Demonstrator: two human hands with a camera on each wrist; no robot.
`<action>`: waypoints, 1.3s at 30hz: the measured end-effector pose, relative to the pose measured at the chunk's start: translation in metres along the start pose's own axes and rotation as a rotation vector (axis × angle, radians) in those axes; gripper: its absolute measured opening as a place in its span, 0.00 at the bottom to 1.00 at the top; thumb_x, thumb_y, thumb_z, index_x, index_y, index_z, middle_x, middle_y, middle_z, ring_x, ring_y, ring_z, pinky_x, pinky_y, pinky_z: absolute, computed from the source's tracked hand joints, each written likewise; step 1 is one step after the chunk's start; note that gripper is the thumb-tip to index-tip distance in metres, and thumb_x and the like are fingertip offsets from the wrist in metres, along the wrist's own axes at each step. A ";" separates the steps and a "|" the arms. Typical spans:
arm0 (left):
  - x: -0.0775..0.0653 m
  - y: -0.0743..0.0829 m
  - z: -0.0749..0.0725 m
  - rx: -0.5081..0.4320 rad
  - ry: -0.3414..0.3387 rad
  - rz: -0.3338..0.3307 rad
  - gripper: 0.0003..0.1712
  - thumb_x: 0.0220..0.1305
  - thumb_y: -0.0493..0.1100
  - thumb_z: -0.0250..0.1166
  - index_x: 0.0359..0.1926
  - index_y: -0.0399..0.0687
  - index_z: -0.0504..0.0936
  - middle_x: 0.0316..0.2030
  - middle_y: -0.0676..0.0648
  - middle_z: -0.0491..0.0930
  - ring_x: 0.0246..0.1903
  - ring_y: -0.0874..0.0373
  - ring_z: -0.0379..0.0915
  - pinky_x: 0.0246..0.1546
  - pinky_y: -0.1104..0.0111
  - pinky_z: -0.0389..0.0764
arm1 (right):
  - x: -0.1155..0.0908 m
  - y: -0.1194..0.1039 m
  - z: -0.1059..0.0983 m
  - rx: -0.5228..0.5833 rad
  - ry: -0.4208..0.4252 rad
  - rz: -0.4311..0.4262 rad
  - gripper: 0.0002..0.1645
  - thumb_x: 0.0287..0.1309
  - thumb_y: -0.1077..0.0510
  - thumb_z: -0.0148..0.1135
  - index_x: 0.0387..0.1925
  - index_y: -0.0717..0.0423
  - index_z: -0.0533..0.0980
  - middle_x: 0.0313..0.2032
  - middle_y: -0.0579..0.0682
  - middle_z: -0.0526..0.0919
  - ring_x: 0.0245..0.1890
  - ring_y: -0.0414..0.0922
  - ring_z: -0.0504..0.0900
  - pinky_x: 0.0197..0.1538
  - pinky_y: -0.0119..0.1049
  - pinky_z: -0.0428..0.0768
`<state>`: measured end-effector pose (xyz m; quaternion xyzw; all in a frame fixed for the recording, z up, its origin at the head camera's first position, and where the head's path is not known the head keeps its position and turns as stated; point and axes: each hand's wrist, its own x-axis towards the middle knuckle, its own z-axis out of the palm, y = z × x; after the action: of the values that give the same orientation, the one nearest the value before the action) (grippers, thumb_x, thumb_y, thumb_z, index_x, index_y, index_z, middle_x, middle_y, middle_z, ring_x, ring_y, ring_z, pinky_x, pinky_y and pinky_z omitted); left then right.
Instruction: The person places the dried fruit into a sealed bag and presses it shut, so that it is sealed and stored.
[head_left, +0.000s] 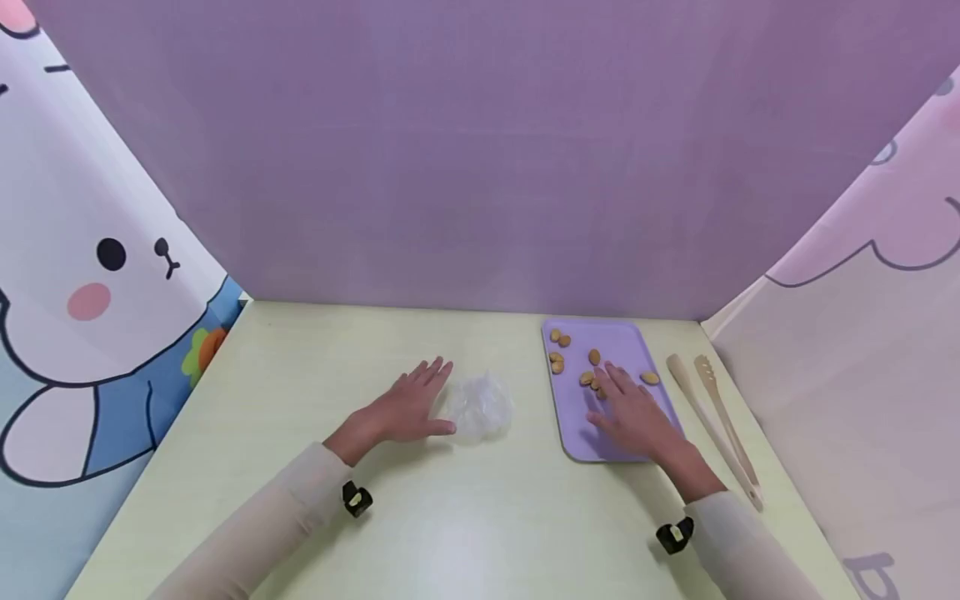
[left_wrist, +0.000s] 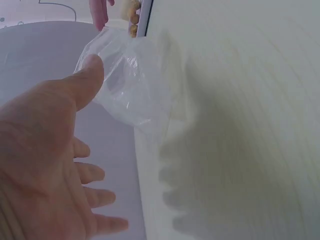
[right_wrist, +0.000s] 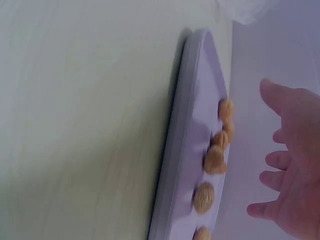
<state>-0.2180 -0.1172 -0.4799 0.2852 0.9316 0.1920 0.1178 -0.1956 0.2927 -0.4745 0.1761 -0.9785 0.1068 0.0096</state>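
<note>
A crumpled clear plastic bag [head_left: 482, 406] lies on the table near its middle. Just left of it is my left hand [head_left: 411, 406], fingers spread and holding nothing; in the left wrist view the thumb overlaps the bag [left_wrist: 127, 85]. To the right, a purple tray [head_left: 570, 429] carries several brown, almond-shaped nuts [head_left: 587, 378], which show up close [right_wrist: 214, 160] in the right wrist view. My right hand [head_left: 633, 414] hovers over the tray's right half with its fingers extended and nothing in it, hiding part of the tray.
Right of the tray lie a wooden spoon [head_left: 712, 425] and a slotted wooden utensil [head_left: 726, 417], side by side. A plain purple wall [head_left: 480, 167] rises along the table's far edge. Printed cartoon panels [head_left: 82, 333] flank the table on both sides.
</note>
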 end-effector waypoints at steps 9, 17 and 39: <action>0.020 0.012 0.008 -0.074 0.027 0.049 0.60 0.62 0.62 0.71 0.80 0.40 0.49 0.79 0.37 0.53 0.78 0.40 0.49 0.75 0.46 0.60 | -0.009 0.030 -0.009 0.012 0.074 0.081 0.44 0.66 0.50 0.64 0.73 0.71 0.60 0.73 0.73 0.61 0.71 0.71 0.62 0.69 0.65 0.66; 0.034 0.021 0.015 -0.068 0.022 0.036 0.63 0.60 0.65 0.71 0.81 0.41 0.47 0.79 0.38 0.52 0.78 0.41 0.50 0.74 0.49 0.62 | -0.018 0.052 -0.019 0.062 0.134 0.188 0.39 0.65 0.54 0.64 0.69 0.73 0.64 0.69 0.77 0.63 0.66 0.76 0.65 0.64 0.70 0.68; 0.046 0.033 0.020 -0.115 -0.053 0.004 0.63 0.60 0.62 0.72 0.80 0.38 0.46 0.75 0.34 0.60 0.73 0.40 0.60 0.70 0.49 0.69 | -0.064 0.126 -0.012 0.083 0.043 0.726 0.37 0.65 0.48 0.51 0.56 0.81 0.63 0.51 0.82 0.64 0.47 0.76 0.69 0.37 0.61 0.74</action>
<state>-0.2326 -0.0598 -0.4888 0.2851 0.9150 0.2376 0.1582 -0.1792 0.4326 -0.4919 -0.1849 -0.9717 0.1465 -0.0154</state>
